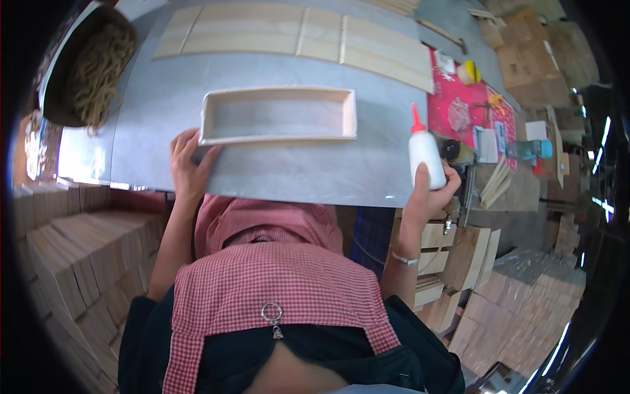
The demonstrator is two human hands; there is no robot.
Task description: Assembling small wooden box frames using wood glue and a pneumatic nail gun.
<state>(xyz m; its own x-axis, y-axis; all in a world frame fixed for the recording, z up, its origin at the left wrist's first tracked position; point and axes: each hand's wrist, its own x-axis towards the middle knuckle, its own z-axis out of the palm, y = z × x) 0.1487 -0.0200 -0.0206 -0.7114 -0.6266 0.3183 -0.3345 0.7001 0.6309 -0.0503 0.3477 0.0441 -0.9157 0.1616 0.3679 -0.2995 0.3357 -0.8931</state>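
Note:
A long rectangular wooden frame lies on the grey tabletop, and the grey surface shows through its middle. A white line runs along its upper rim. At the frame's near left corner is my left hand, its fingers bent around that corner and the thumb by the near side. My right hand is closed around a white squeeze bottle with a red pointed nozzle. The bottle stands nearly upright at the table's right edge, nozzle pointing away from me.
Flat wooden panels lie along the far side. At the far left is a dark bin of rubber bands. A hammer, yellow tape roll and pink sheet are at the right. Stacked wooden pieces flank me.

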